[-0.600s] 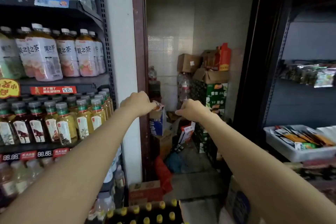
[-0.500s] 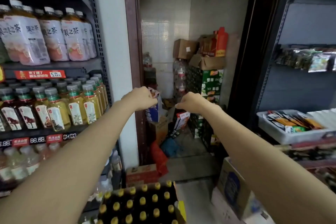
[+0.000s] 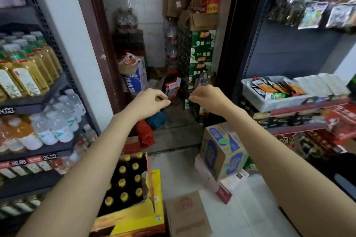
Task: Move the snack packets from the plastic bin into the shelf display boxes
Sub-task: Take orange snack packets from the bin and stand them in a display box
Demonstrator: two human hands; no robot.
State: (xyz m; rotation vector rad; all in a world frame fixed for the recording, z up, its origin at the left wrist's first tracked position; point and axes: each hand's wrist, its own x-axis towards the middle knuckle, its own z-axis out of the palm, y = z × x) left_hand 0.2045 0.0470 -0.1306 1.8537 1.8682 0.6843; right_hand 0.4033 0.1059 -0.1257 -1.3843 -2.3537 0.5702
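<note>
Hands (image 3: 152, 100) (image 3: 207, 98) apart, fingers curled, empty.

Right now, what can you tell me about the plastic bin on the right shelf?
The plastic bin is a shallow, pale grey, translucent-looking rectangular tub with a rolled rim. It sits upright on the right shelf, near the shelf's left end. Snack packets, orange, black and green, lie in it leaning in overlapping rows. White packs stand just right of it. Neither hand touches it.
</note>
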